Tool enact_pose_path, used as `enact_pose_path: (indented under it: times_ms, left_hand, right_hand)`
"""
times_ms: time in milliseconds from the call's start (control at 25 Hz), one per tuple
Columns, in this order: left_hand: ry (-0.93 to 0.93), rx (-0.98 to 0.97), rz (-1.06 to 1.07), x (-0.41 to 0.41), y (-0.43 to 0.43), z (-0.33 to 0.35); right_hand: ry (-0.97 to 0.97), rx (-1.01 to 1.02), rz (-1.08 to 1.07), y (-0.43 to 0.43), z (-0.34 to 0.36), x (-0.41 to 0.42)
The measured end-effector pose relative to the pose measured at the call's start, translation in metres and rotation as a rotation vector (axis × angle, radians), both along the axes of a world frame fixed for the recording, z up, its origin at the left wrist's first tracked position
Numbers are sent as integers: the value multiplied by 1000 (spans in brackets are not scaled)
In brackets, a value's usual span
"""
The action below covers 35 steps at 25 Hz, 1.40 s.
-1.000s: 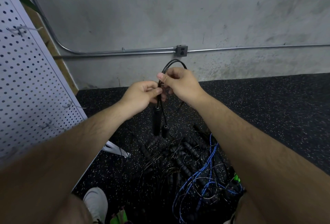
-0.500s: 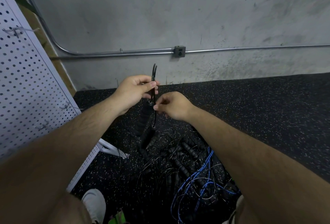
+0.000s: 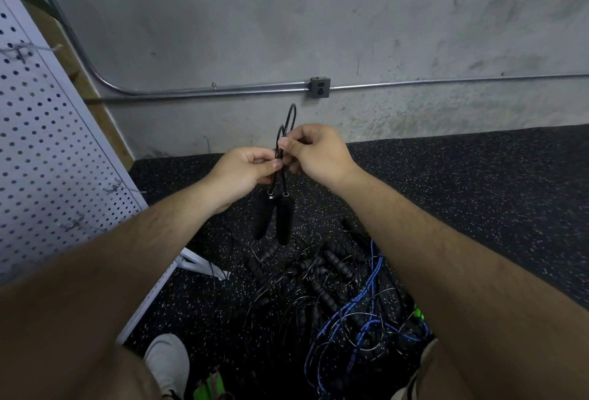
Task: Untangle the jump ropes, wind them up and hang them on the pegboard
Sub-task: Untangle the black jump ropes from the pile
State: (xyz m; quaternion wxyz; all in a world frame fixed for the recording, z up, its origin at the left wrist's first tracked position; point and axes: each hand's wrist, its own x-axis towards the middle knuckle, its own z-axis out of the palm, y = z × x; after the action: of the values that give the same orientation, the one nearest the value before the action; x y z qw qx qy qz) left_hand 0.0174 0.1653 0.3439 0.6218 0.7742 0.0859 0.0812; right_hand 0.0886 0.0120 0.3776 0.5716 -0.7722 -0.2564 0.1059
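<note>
Here the left hand (image 3: 243, 173) and right hand (image 3: 317, 154) both pinch a thin black cable jump rope (image 3: 290, 117), its handles (image 3: 283, 221) hanging straight down below them; the white perforated pegboard (image 3: 47, 150) stands leftward, nearer the left hand

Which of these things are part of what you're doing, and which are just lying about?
Part of the job: black jump rope pinched in left hand and right hand; tangled rope pile on floor; pegboard.
Just there: wall outlet; metal conduit; white shoe.
</note>
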Motion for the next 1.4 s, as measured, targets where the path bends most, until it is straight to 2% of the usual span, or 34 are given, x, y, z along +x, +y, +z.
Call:
enact_pose_path:
  times_ms: [200, 320, 440, 600, 720, 880, 1040, 1160, 1200, 1240, 1320, 1360, 1400]
  left_hand:
    - [8, 27, -43, -4, -4, 0]
    - [-6, 43, 25, -2, -5, 0]
    - [-18, 3, 110, -1, -4, 5]
    - [10, -31, 116, -7, -5, 16]
    - [23, -123, 147, -10, -3, 18]
    - [2, -308, 211, -15, -7, 22]
    - [-27, -454, 265, -20, -12, 23]
    - [-49, -506, 328, -28, -3, 23]
    - [-4, -422, 343, -33, 1, 24]
    - [78, -204, 339, -40, 7, 23]
    - [198, 500, 283, -51, 17, 18]
    - [165, 808, 256, -55, 17, 17]
    - [81, 976, 208, -58, 13, 19]
  right_hand:
    - [92, 123, -23, -2, 3, 1]
    - [101, 150, -32, -2, 2, 0]
    - [67, -48, -43, -5, -11, -1]
    - [105, -359, 209, -16, -34, -12]
    - [124, -407, 123, -12, -53, -30]
    - [29, -340, -133, 6, -75, -62]
    - [-42, -271, -198, 14, -79, -65]
    - [-317, -501, -147, 2, -61, -48]
    - [-439, -605, -118, -5, -52, -43]
    - [-527, -691, -82, -11, -43, -39]
    - [-636, -847, -7, -20, -25, -32]
    - [-682, -924, 31, -23, -17, -29]
    - [-724, -981, 65, -24, -12, -27]
